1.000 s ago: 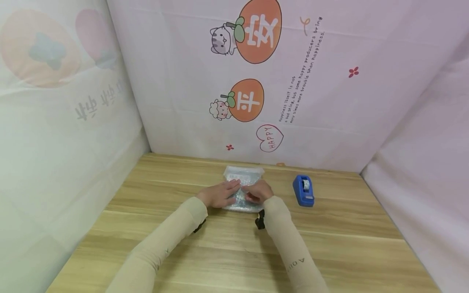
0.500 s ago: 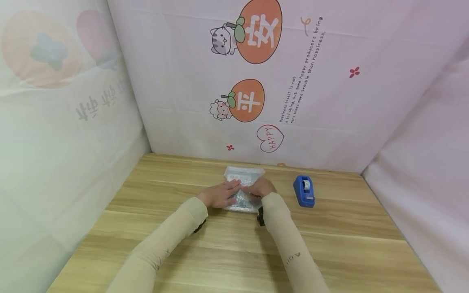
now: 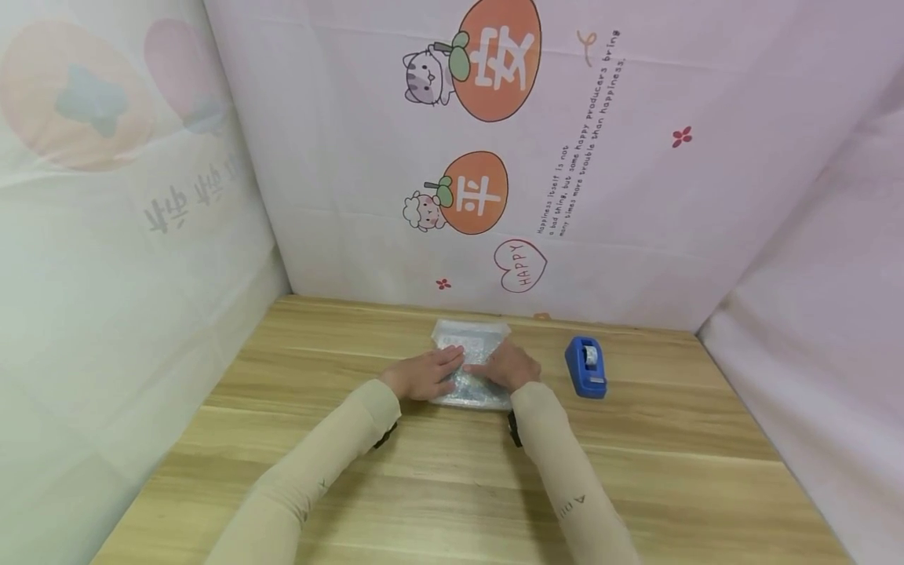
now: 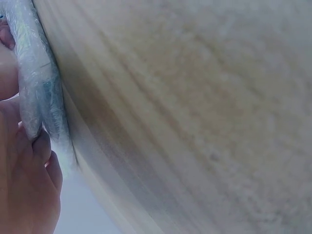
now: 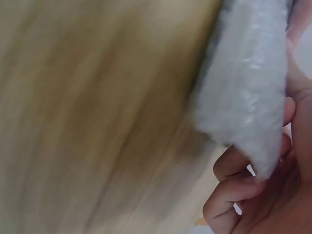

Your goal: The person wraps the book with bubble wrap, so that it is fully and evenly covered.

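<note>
A flat parcel in clear bubble wrap (image 3: pixel 476 399) lies on the wooden table near the back wall. My left hand (image 3: pixel 424 375) rests on its left part with fingers laid straight across the top. In the left wrist view, that hand's fingers (image 4: pixel 41 146) touch the parcel's edge. At the right side, my right hand (image 3: pixel 512 366) has its thumb reaching over the top towards the left fingertips. In the right wrist view, curled fingers (image 5: pixel 234 190) hold the corner of the bubble wrap (image 5: pixel 246 83). What is inside the wrap is unclear.
A blue tape dispenser (image 3: pixel 585 367) with a roll of tape stands on the table right of the parcel. Printed cloth walls (image 3: pixel 353 157) close off the back and both sides of the wooden table (image 3: pixel 438 486).
My right hand has shifted slightly to the right and turned along the parcel's edge, its thumb now more extended. My left hand and the tape dispenser have stayed in place.
</note>
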Tool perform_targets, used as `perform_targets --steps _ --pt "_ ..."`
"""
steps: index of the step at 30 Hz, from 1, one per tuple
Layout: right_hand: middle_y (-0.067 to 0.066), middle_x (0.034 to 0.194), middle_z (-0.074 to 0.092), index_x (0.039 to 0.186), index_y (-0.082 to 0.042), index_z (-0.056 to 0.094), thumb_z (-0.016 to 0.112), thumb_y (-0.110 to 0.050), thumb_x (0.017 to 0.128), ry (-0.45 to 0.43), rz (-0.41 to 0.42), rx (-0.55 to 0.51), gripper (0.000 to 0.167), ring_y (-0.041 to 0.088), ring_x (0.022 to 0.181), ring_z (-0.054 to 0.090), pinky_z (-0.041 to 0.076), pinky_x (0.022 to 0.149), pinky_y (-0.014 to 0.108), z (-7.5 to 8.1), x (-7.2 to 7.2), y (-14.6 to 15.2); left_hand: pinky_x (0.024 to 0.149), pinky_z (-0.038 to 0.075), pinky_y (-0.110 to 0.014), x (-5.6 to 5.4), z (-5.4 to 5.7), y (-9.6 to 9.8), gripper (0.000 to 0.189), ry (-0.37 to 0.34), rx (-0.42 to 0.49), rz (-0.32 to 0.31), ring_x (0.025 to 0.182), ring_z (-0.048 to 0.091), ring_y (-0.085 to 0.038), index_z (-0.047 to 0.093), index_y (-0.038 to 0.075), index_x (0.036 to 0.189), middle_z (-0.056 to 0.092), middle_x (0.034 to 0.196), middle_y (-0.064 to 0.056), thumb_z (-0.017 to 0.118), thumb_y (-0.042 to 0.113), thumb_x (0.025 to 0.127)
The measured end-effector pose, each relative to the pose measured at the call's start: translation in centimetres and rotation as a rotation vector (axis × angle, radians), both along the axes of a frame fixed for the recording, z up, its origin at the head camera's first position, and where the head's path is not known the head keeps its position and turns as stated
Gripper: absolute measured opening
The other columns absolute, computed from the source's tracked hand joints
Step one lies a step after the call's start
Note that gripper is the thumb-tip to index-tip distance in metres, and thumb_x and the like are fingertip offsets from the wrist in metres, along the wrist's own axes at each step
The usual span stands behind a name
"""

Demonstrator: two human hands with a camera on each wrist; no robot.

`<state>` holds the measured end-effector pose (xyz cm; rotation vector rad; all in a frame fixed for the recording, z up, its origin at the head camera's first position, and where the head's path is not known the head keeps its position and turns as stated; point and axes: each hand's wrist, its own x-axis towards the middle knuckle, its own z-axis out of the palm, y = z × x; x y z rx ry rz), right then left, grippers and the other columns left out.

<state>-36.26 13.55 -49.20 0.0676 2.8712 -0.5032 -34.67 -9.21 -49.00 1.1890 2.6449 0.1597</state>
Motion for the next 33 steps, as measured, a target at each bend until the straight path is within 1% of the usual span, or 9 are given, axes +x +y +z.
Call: perform_targets --steps 3,5,7,12,16,18,24,28,33 --pt "0.000 0.079 0.069 0.083 -0.014 0.072 0.077 -0.077 0.078 0.005 0.035 -0.007 0.063 0.017 0.074 0.057 0.053 0.074 0.039 -0.3 0.1 0.2 0.136 0.019 -0.045 -0.1 0.0 -0.1 0.066 0.000 -0.008 0.001 0.167 0.014 -0.030 0.020 0.003 0.168 0.013 0.179 -0.013 0.037 0.038 0.115" --pt "-0.004 0.067 0.057 0.070 -0.017 0.063 0.082 -0.074 0.075 -0.002 0.066 -0.026 0.061 0.014 0.065 0.050 0.046 0.064 0.034 -0.2 0.2 0.3 0.136 0.020 -0.045 -0.1 0.1 -0.1 0.066 -0.001 -0.011 0.003 0.167 0.014 -0.030 0.020 0.003 0.168 0.013 0.179 -0.013 0.037 0.038 0.115" --pt "-0.006 0.064 0.054 0.067 -0.018 0.060 0.085 -0.071 0.074 -0.011 0.105 -0.050 0.059 0.012 0.061 0.048 0.043 0.058 0.031 0.0 0.4 0.4 0.136 0.020 -0.044 -0.2 0.2 -0.1 0.066 0.004 -0.020 0.006 0.167 0.014 -0.029 0.019 0.003 0.169 0.013 0.179 -0.013 0.037 0.038 0.115" --pt "-0.001 0.078 0.067 0.081 -0.016 0.065 0.093 -0.057 0.074 -0.046 0.216 -0.107 0.050 0.014 0.065 0.055 0.046 0.056 0.029 0.7 1.2 0.9 0.136 0.020 -0.044 -0.4 0.1 0.0 0.066 0.002 -0.027 0.011 0.167 0.014 -0.028 0.019 0.004 0.169 0.013 0.179 -0.012 0.037 0.038 0.115" --pt "0.000 0.095 0.067 0.094 -0.015 0.066 0.099 -0.045 0.069 -0.086 0.317 -0.143 0.051 0.015 0.080 0.059 0.051 0.069 0.029 1.2 1.8 1.6 0.136 0.019 -0.045 -0.5 -0.1 0.0 0.067 -0.013 -0.024 0.006 0.167 0.012 -0.029 0.017 0.005 0.169 0.011 0.180 -0.011 0.037 0.039 0.115" --pt "0.001 0.097 0.066 0.100 -0.014 0.067 0.101 -0.041 0.069 -0.096 0.374 -0.174 0.052 0.016 0.085 0.060 0.052 0.074 0.030 1.6 2.0 2.1 0.136 0.019 -0.044 -0.5 -0.1 0.0 0.067 -0.018 -0.016 0.012 0.167 0.012 -0.028 0.018 0.005 0.169 0.011 0.180 -0.011 0.037 0.039 0.115" --pt "0.001 0.097 0.072 0.110 -0.009 0.073 0.093 -0.034 0.082 -0.080 0.504 -0.282 0.043 0.014 0.088 0.065 0.058 0.081 0.030 3.1 2.6 3.9 0.136 0.018 -0.046 -0.6 -0.2 -0.5 0.069 -0.043 0.016 0.044 0.167 0.012 -0.028 0.017 0.007 0.170 0.010 0.180 -0.009 0.039 0.041 0.114" --pt "0.008 0.108 0.076 0.117 -0.002 0.073 0.085 -0.030 0.091 0.001 0.561 -0.271 0.040 0.017 0.099 0.071 0.062 0.091 0.037 4.1 3.1 4.8 0.137 0.015 -0.048 -0.8 -0.1 -0.8 0.070 -0.112 0.117 0.056 0.167 0.011 -0.032 0.019 0.003 0.168 0.011 0.179 -0.014 0.045 0.037 0.113" --pt "0.020 0.125 0.073 0.125 0.004 0.070 0.076 -0.028 0.098 0.055 0.529 -0.192 0.043 0.034 0.116 0.070 0.060 0.101 0.049 5.3 4.0 5.6 0.136 0.015 -0.051 -1.3 -0.2 -1.3 0.074 -0.147 0.248 0.044 0.166 0.014 -0.037 0.022 -0.004 0.166 0.016 0.176 -0.022 0.054 0.030 0.109"
